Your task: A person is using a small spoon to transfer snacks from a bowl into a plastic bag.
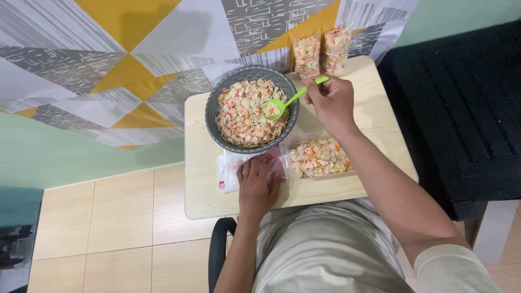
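bowl: I count one grey bowl (pixel 252 107) of crackers, centre frame
spoon: one green spoon (pixel 287 101), my right hand (pixel 331 100) pinched round it, over the bowl
filled bags: three total, two (pixel 321 51) upper centre, one (pixel 318 158) lower centre
left hand (pixel 258 182): flat, fingers loose on an empty plastic bag (pixel 230 169)

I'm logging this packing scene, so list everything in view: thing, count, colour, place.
bowl: one, grey, full of pale and orange crackers, table's far left
spoon: one, green, loaded, over the bowl
filled bags: two, clear, upright at the table's far edge
lying bag: one, clear, part filled, table centre
empty bags: stack, clear, under the left hand
table: one, light wood
chair: one, black, right
left hand: flat on the empty bags
right hand: grips the spoon handle
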